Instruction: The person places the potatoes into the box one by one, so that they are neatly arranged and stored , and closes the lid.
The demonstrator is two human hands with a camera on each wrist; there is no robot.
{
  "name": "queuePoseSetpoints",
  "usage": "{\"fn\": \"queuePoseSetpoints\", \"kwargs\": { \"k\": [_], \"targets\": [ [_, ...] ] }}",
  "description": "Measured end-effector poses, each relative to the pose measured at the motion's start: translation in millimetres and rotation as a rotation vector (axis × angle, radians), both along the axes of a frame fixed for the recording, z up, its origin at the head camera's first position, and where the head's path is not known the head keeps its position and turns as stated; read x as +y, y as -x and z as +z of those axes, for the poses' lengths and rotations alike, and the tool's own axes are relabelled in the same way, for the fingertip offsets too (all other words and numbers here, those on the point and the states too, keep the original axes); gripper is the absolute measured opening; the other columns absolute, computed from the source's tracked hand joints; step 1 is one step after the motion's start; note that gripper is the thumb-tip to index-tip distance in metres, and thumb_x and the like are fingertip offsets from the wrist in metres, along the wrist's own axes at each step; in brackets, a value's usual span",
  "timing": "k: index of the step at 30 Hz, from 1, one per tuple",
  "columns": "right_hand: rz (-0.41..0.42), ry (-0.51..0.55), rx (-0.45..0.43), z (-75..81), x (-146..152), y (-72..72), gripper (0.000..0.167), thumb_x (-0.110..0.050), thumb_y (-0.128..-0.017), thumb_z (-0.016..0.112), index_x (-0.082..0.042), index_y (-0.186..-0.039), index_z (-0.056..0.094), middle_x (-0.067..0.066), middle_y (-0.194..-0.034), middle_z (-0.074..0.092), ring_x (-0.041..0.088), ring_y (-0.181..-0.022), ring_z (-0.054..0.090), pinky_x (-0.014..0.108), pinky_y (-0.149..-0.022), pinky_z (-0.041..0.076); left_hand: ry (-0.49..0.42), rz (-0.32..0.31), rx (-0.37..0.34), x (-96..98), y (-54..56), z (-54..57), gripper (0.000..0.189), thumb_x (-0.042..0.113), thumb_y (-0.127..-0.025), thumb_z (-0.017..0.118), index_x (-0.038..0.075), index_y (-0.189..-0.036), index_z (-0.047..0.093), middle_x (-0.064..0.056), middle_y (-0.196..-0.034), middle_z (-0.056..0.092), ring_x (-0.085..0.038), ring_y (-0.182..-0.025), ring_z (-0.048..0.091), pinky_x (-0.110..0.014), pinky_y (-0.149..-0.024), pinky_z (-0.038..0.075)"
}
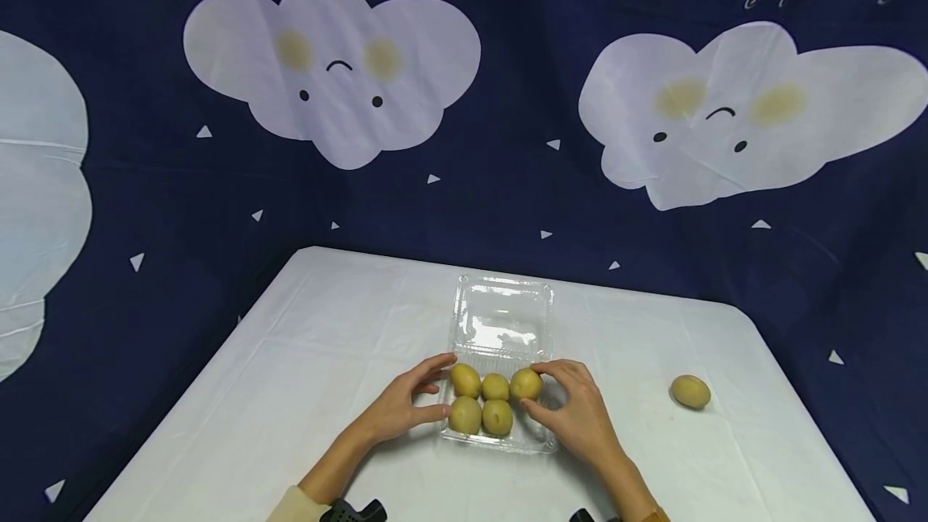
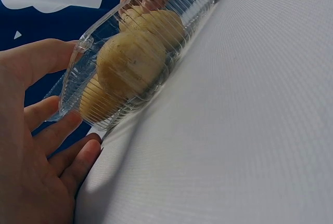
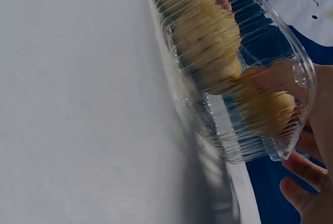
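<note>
A clear plastic clamshell container (image 1: 532, 443) lies with its lid (image 1: 503, 321) raised at the back. Several small yellowish potatoes (image 1: 496, 418) sit inside in two rows. My right hand (image 1: 580, 413) reaches over the right side and pinches a potato (image 1: 525, 384) at the right end of the back row between thumb and fingers. On the opposite side, my left hand (image 1: 399, 403) rests against the container's left rim, thumb and fingers spread along it. The ribbed wall shows potatoes (image 2: 131, 63) behind it in the left wrist view.
Another potato (image 1: 690, 391) lies apart on the white-covered table (image 1: 348, 304), to the right of my right hand. A dark blue cloth backdrop (image 1: 500, 208) with clouds hangs behind the table's far edge.
</note>
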State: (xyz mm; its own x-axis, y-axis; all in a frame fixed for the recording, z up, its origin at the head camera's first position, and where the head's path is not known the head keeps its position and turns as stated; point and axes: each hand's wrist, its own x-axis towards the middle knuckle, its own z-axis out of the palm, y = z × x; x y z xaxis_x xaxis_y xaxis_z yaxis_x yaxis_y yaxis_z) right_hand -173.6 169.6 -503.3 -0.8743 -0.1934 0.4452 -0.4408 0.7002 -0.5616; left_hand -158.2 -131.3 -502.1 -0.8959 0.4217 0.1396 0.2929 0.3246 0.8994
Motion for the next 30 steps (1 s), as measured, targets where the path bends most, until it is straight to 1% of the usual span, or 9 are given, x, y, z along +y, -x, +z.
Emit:
{"fn": "queuePoseSetpoints", "kwargs": {
  "k": [1, 2, 5, 9, 13, 16, 19, 26, 30],
  "targets": [
    [-0.004, -0.006, -0.010, 0.3, 0, -0.1, 0.050, -0.039, -0.062, 0.086, -0.034, -0.108, 0.066, -0.018, -0.109, 0.064, 0.007, -0.115, 0.048, 0.038, -0.099, 0.044, -0.005, -0.006, -0.003, 0.4, -1.8, 4.2, 0.074, 0.024, -0.082, 0.073, 0.015, -0.145, 0.035, -0.004, -0.150, 0.039, -0.028, -0.133, 0.045, -0.046, -0.105, 0.044],
    [-0.009, -0.012, -0.021, 0.7, 0, -0.1, 0.050, -0.039, -0.063, 0.086, -0.034, -0.108, 0.066, -0.017, -0.109, 0.064, 0.007, -0.115, 0.048, 0.038, -0.099, 0.044, -0.005, -0.007, 0.002, 0.6, -1.9, 3.9, 0.073, 0.024, -0.083, 0.072, 0.015, -0.145, 0.035, -0.004, -0.150, 0.040, -0.029, -0.133, 0.045, -0.046, -0.105, 0.045],
    [-0.017, -0.040, -0.046, 3.1, 0, -0.7, 0.048, -0.040, -0.064, 0.085, -0.033, -0.108, 0.066, -0.015, -0.109, 0.065, 0.009, -0.116, 0.048, 0.039, -0.101, 0.044, -0.022, -0.016, -0.007, 1.7, -5.2, 11.5, 0.073, 0.018, -0.083, 0.072, 0.014, -0.145, 0.035, -0.011, -0.150, 0.039, -0.033, -0.133, 0.044, -0.050, -0.104, 0.043],
    [-0.023, -0.104, -0.049, 6.6, 0, -1.7, 0.049, -0.040, -0.065, 0.084, -0.030, -0.109, 0.065, -0.012, -0.112, 0.065, 0.012, -0.117, 0.049, 0.041, -0.100, 0.047, -0.002, 0.000, 0.008, 1.8, 0.0, -2.1, 0.074, 0.021, -0.083, 0.072, 0.015, -0.145, 0.034, -0.006, -0.150, 0.039, -0.030, -0.133, 0.045, -0.046, -0.105, 0.045],
    [-0.017, -0.193, -0.012, 9.1, -1, -2.2, 0.049, -0.038, -0.064, 0.083, -0.028, -0.108, 0.064, -0.010, -0.111, 0.064, 0.013, -0.116, 0.051, 0.041, -0.097, 0.049, 0.009, 0.009, 0.024, 0.3, 5.5, -13.5, 0.075, 0.028, -0.082, 0.073, 0.017, -0.146, 0.034, 0.000, -0.149, 0.040, -0.026, -0.132, 0.047, -0.039, -0.104, 0.046],
    [-0.006, -0.256, 0.024, 10.3, -2, -2.0, 0.049, -0.037, -0.063, 0.084, -0.027, -0.106, 0.065, -0.009, -0.109, 0.065, 0.014, -0.114, 0.052, 0.040, -0.096, 0.048, -0.003, 0.003, 0.030, -1.2, 6.8, -15.9, 0.076, 0.031, -0.081, 0.073, 0.017, -0.145, 0.035, 0.001, -0.149, 0.041, -0.025, -0.131, 0.047, -0.037, -0.104, 0.047],
    [0.002, -0.292, 0.025, 11.7, -4, -2.7, 0.047, -0.036, -0.063, 0.084, -0.026, -0.105, 0.066, -0.009, -0.107, 0.065, 0.015, -0.114, 0.052, 0.039, -0.096, 0.049, 0.001, 0.001, 0.031, -2.8, 6.4, -16.8, 0.077, 0.032, -0.081, 0.073, 0.018, -0.146, 0.034, 0.002, -0.149, 0.040, -0.024, -0.132, 0.047, -0.037, -0.104, 0.047],
    [0.016, -0.277, -0.004, 15.6, -7, -5.3, 0.044, -0.029, -0.064, 0.084, -0.022, -0.104, 0.067, -0.009, -0.108, 0.066, 0.017, -0.118, 0.050, 0.039, -0.101, 0.048, 0.021, 0.016, 0.015, -2.4, 6.3, -16.1, 0.078, 0.033, -0.080, 0.073, 0.020, -0.146, 0.034, 0.007, -0.149, 0.039, -0.018, -0.132, 0.046, -0.032, -0.104, 0.047],
    [0.028, -0.260, 0.013, 15.6, -3, -5.7, 0.042, -0.028, -0.065, 0.084, -0.023, -0.103, 0.067, -0.010, -0.108, 0.066, 0.017, -0.117, 0.051, 0.039, -0.101, 0.047, 0.004, 0.012, 0.025, 0.6, 7.1, -16.7, 0.079, 0.032, -0.080, 0.074, 0.019, -0.146, 0.034, 0.003, -0.150, 0.039, -0.021, -0.132, 0.047, -0.033, -0.104, 0.047]
  ]
}}
